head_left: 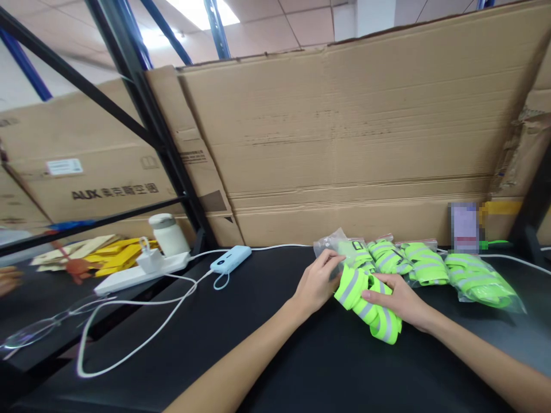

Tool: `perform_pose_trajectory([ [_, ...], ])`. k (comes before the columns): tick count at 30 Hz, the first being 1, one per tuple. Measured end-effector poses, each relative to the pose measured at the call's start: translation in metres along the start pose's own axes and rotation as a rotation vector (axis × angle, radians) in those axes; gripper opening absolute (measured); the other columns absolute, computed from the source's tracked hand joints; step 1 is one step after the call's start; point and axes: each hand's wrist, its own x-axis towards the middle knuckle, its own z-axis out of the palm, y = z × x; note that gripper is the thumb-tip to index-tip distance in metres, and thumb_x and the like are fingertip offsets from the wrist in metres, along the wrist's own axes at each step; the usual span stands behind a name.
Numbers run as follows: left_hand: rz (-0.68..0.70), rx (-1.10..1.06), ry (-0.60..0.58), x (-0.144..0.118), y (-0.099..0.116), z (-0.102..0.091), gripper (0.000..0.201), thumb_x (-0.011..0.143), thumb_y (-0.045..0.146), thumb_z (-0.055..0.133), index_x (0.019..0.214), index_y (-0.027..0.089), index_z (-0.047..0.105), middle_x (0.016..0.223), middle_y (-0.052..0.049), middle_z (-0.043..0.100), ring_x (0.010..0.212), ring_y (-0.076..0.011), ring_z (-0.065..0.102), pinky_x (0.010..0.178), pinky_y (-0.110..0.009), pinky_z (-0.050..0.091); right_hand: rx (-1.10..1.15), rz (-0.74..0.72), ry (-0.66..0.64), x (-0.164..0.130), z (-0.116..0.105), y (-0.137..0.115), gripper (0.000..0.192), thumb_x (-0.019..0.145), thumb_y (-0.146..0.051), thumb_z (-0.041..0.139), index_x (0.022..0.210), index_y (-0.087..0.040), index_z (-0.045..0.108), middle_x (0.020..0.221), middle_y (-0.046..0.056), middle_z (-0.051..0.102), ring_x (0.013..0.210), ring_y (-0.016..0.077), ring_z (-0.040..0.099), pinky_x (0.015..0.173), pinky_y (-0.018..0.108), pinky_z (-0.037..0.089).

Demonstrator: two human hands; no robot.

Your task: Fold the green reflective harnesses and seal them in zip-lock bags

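My right hand is closed round a folded bundle of neon yellow-green reflective strap, with silver stripes across it. The bundle hangs at a slant, its lower loops over the black tabletop. Just left of it, my left hand has its fingers bent in at the front of a clear plastic bag. These fingers look pinched on the bag's edge, and the thumb side lies close to the strap. Behind both hands, several bagged reflective straps lie in a row, with another bagged strap at the right end.
A light blue power bank and a looping white cable lie to the left. Beyond are a white power strip, a white bottle, yellow packets and glasses. Another person's hand shows at the left edge. Cardboard walls the back.
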Motion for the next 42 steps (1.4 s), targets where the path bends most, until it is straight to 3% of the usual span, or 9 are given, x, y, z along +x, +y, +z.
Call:
perform_pose_trajectory([
  [6,0.093,0.106,-0.032,0.001,0.004,0.000,0.047,0.089,0.005,0.047,0.133,0.020,0.048,0.117,-0.011,0.056,0.095,-0.0213,0.066,0.073,-0.033,0.062,0.083,0.094,-0.021,-0.001,-0.001,-0.003,0.039,0.077,-0.053,0.081,0.096,-0.019,0.076,0.092,0.005,0.076,0.082,0.0219,0.070,0.073,0.029,0.055],
  [13,0.153,0.166,-0.063,-0.001,0.002,0.005,0.064,0.086,-0.002,0.040,0.145,0.024,0.039,0.121,-0.012,0.053,0.092,-0.0202,0.064,0.075,-0.035,0.062,0.126,0.181,0.147,0.001,0.003,-0.001,0.037,0.069,-0.049,0.086,0.086,-0.017,0.075,0.081,0.005,0.076,0.073,0.0222,0.069,0.064,0.029,0.054],
  [18,0.190,0.133,-0.127,0.000,0.005,0.003,0.075,0.081,-0.005,0.039,0.150,0.025,0.034,0.128,-0.014,0.052,0.106,-0.0240,0.062,0.085,-0.041,0.061,0.146,0.170,0.256,0.002,0.002,0.003,0.035,0.070,-0.047,0.086,0.085,-0.017,0.075,0.078,0.005,0.075,0.068,0.0220,0.068,0.060,0.029,0.052],
  [23,0.221,0.119,-0.107,-0.001,0.009,0.003,0.069,0.085,-0.004,0.040,0.149,0.023,0.038,0.137,-0.015,0.053,0.122,-0.0272,0.058,0.096,-0.047,0.057,0.154,0.198,0.305,0.003,0.001,0.000,0.039,0.070,-0.053,0.084,0.084,-0.018,0.074,0.082,0.007,0.076,0.077,0.0259,0.071,0.066,0.032,0.054],
  [28,0.292,0.087,-0.011,-0.002,0.017,0.007,0.059,0.093,-0.001,0.040,0.148,0.020,0.043,0.142,-0.016,0.055,0.126,-0.0269,0.057,0.101,-0.048,0.055,0.071,0.152,0.291,0.003,0.000,0.000,0.044,0.076,-0.055,0.080,0.099,-0.018,0.073,0.100,0.008,0.076,0.097,0.0277,0.069,0.080,0.033,0.054],
  [37,0.366,-0.063,-0.009,0.000,0.028,0.007,0.053,0.097,0.001,0.042,0.147,0.021,0.044,0.141,-0.013,0.058,0.132,-0.0268,0.053,0.103,-0.048,0.056,0.166,0.134,0.308,0.004,0.004,0.001,0.047,0.074,-0.057,0.080,0.093,-0.015,0.071,0.093,0.008,0.075,0.090,0.0259,0.069,0.075,0.032,0.053],
  [42,0.176,-0.172,0.178,0.003,0.029,0.006,0.040,0.097,0.005,0.047,0.134,0.019,0.055,0.124,-0.014,0.061,0.124,-0.0251,0.059,0.100,-0.043,0.057,0.307,0.092,0.323,0.005,0.004,0.004,0.051,0.074,-0.055,0.081,0.105,-0.016,0.070,0.097,0.009,0.076,0.089,0.0261,0.072,0.076,0.033,0.057],
])
